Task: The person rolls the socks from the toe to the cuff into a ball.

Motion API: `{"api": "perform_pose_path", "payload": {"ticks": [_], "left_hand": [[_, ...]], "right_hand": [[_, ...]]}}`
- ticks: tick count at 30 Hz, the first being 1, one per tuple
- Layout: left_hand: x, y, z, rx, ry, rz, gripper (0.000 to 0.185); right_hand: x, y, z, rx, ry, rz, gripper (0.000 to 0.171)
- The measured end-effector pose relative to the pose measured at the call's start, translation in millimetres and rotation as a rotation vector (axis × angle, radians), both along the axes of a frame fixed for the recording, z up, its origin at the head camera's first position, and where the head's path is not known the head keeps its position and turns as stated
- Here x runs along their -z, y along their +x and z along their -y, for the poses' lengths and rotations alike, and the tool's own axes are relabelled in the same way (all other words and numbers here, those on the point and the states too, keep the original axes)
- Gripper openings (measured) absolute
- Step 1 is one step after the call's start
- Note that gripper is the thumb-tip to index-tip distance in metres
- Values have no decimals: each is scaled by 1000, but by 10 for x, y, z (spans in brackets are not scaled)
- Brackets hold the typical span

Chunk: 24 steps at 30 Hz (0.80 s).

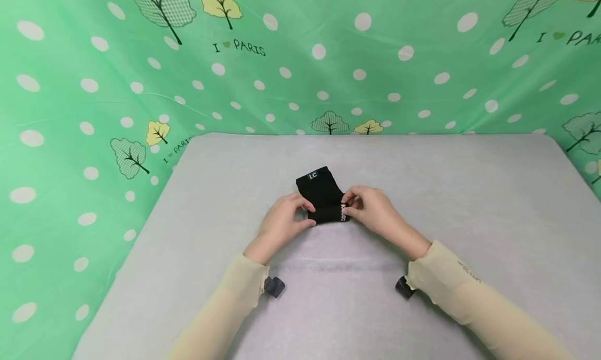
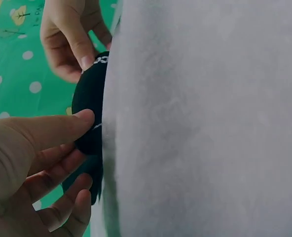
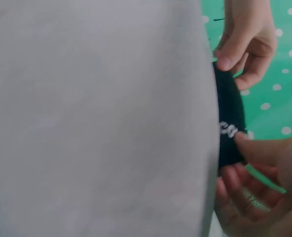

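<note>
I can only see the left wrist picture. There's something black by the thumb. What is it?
Observer: A folded black sock lying on a grey table.
Operator: Does it have writing?
Observer: Yes, a white "LC" label at its far end, which your view hides.
Operator: Is the other hand holding it too?
Observer: The right hand pinches the sock's right end, and the left hand pinches its left end.
Operator: What's behind the table?
Observer: A green curtain with white dots, trees and "I love PARIS".

sleeves (image 1: 462,284): pale cream, sheer, long | cuffs: frilled | wrists: dark cameras
</note>
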<state>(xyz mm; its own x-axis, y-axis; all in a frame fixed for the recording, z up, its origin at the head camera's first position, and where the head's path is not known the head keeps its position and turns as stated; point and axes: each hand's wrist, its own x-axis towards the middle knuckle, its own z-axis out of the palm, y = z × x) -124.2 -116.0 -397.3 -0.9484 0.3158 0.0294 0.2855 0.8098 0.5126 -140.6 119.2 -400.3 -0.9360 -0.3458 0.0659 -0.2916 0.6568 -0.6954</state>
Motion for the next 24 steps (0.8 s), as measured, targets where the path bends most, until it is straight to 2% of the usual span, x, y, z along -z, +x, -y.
{"api": "perform_pose_path", "payload": {"ticks": [6, 9, 24], "left_hand": [[18, -2, -3, -41, 9, 0, 17], [16, -7, 1, -66, 17, 6, 15], [7, -105, -31, -162, 3, 68, 13]], "right_hand": [[8, 27, -8, -65, -24, -154, 12], [6, 31, -17, -95, -15, -195, 13], [-33, 6, 5, -125, 146, -233, 34]]}}
